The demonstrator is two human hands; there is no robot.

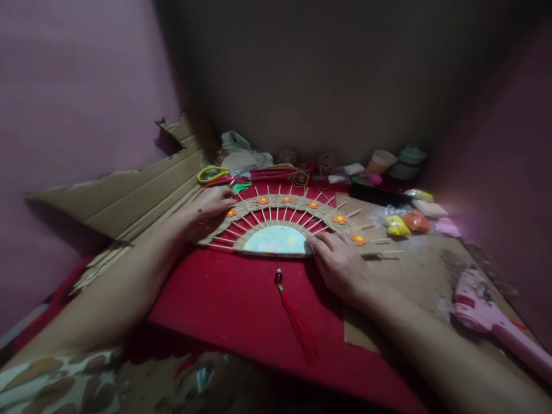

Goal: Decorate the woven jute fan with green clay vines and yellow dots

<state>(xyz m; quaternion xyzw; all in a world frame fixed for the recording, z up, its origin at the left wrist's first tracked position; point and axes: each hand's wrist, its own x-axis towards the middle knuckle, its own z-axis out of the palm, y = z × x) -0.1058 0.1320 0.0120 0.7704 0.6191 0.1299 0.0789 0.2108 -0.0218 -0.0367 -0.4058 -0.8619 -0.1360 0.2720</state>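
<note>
Dim pink-walled corner, red felt sheet (241, 305) over cardboard. Semicircular woven-jute stick fan (284, 221) with orange flowers lies flat at centre. Left hand (211, 208) pinches its left edge, right hand (338, 261) presses flat, fingers open, steadying it. Pink glue gun (487, 313) lies to the right.

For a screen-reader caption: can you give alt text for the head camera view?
Two hands rest on a half-round craft fan of sticks and woven cord on a red sheet: the left hand at its left edge, the right hand at its lower right. Nearby lie a red tassel, scissors and a pink glue gun.
</note>
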